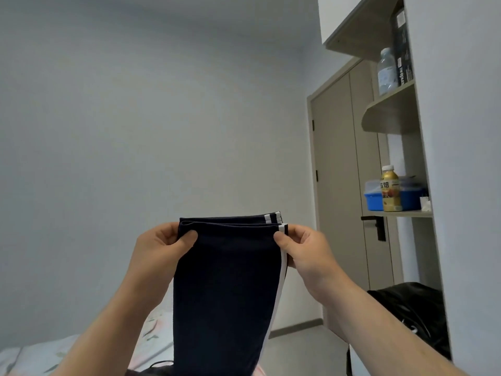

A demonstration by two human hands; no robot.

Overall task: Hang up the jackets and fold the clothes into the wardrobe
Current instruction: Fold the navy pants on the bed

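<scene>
**Dark trousers held up by both hands**

A pair of dark navy fabric trousers with a white side stripe (230,280) hangs in the air in front of the pale grey wall (135,118), above the edge of a bed with a floral-print sheet (32,354). The left hand (160,248) pinches the upper left corner of the garment between thumb and curled fingers. The right hand (303,251) pinches the upper right corner, just at the white stripe. Two layered hems show along the top edge, so the cloth seems to be doubled over, though the lower part runs out of view.

To the right stands a beige wooden door (341,185) with a black handle (375,226). Beside it, open wooden shelves (393,115) carry a yellow-labelled bottle with a white cap (390,189), touching a blue plastic box (375,198), and higher up a clear plastic bottle (387,71) next to a black carton (402,50). A black bag (412,313) sits low at the right.
</scene>
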